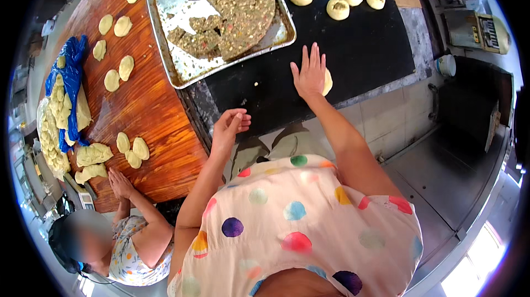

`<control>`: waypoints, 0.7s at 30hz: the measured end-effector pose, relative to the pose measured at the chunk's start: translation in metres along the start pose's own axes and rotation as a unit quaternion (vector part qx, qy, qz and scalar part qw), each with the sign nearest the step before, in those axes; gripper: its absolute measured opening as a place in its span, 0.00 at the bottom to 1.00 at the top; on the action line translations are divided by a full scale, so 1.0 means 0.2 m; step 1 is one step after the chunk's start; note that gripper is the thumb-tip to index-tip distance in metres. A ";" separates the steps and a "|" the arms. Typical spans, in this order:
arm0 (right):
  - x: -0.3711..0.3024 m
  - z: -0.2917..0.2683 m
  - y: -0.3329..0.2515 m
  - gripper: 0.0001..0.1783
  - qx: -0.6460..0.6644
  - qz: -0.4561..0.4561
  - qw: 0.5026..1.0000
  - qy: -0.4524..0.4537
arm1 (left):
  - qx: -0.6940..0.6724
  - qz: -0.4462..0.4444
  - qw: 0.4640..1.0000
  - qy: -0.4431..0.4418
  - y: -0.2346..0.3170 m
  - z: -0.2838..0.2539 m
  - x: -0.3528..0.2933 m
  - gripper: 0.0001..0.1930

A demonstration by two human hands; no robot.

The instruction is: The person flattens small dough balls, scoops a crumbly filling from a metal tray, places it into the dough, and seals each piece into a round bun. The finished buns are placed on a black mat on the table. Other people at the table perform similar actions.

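Flat on the black work surface [265,98], my right hand [310,73] presses down on a round of dough [328,82]; its fingers are stretched out and only the dough's right edge shows. Over the near edge of that surface hovers my left hand [232,124], its fingers curled with the thumb close to them. Whether anything sits in those fingers I cannot make out. Ahead of my hands lies a metal tray [243,60] bearing a brown, crumbly filling [237,12]. Several filled dough balls [338,8] stand at the far right of the black surface.
To the left, a wooden table [160,114] holds flattened dough pieces [126,67], a large dough mass [55,109] and a blue plastic bag [72,87]. A co-worker's hands [120,184] rest near dough lumps [94,154]. At right stands a metal counter [436,175].
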State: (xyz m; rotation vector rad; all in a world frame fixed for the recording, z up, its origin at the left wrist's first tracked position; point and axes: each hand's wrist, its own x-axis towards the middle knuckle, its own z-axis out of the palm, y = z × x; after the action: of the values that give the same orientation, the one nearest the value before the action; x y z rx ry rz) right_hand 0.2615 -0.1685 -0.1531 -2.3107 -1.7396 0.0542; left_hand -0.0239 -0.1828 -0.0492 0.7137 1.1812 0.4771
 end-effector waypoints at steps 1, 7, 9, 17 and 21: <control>0.01 -0.01 0.04 0.37 0.015 0.021 0.999 0.027 | 0.018 -0.010 1.000 -0.010 0.03 0.00 -0.02 0.15; -0.21 -0.03 0.20 0.36 -0.064 0.092 0.993 0.032 | 0.004 -0.023 1.000 0.004 -0.01 -0.04 -0.04 0.14; -0.19 0.01 0.21 0.35 -0.053 0.093 0.994 0.031 | 0.003 -0.004 0.998 -0.060 0.01 0.01 0.00 0.15; -0.25 -0.11 0.35 0.31 0.275 0.319 0.907 0.009 | -0.005 -0.011 1.000 -0.006 -0.03 -0.12 -0.02 0.15; -0.15 -0.10 0.49 0.28 0.410 0.397 0.811 -0.126 | -0.036 -0.020 0.999 0.011 -0.01 -0.18 -0.03 0.15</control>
State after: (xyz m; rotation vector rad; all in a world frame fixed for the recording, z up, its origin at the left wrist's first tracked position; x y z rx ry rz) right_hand 0.3486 -0.2260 -0.1583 -2.1483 -0.4622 1.0634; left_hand -0.0589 -0.1792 -0.0548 0.6230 1.1901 0.4928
